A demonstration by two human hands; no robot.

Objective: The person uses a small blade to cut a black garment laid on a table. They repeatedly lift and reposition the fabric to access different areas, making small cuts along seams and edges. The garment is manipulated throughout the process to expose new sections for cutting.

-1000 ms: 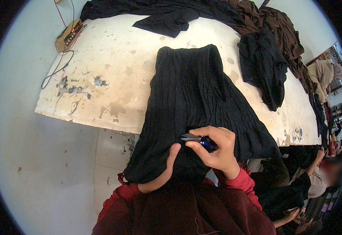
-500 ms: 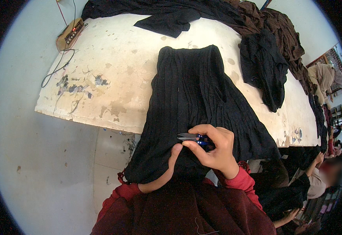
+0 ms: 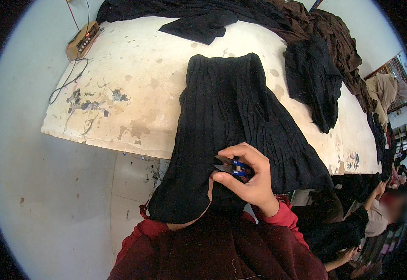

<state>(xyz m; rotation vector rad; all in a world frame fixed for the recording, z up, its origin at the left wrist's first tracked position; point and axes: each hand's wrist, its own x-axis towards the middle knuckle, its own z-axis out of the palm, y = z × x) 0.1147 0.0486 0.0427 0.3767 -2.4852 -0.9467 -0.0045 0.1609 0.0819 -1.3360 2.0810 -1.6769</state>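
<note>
Spreading down the middle of the frame, a black pleated garment [image 3: 217, 107] lies with its upper part on the worktop [image 3: 142, 88] and its lower part hanging over the near edge toward the person. Just over its lower half are blue-handled snips [image 3: 233, 169], their blades parted and pointing left. The right hand [image 3: 257, 182] has hold of them, its index finger bent above and its thumb below, only partly closed around the handles; its forearm, in a red sleeve [image 3: 285, 218], rises from the lower edge and slants up and left. The left hand [image 3: 210, 191] is mostly covered by the black cloth, with just a narrow strip of skin curving up along the fabric's edge toward the snips, so I cannot tell how far its fingers are spread or what they grip. Farther out, black cloth [image 3: 198, 25] lies along the top, a crumpled black piece [image 3: 313, 79] and brown cloth [image 3: 336, 35] at upper right, and a small box with a red light [image 3: 83, 41] at upper left. At lower right, a co-worker's hand [image 3: 379, 188] shows beside dark fabric.
</note>
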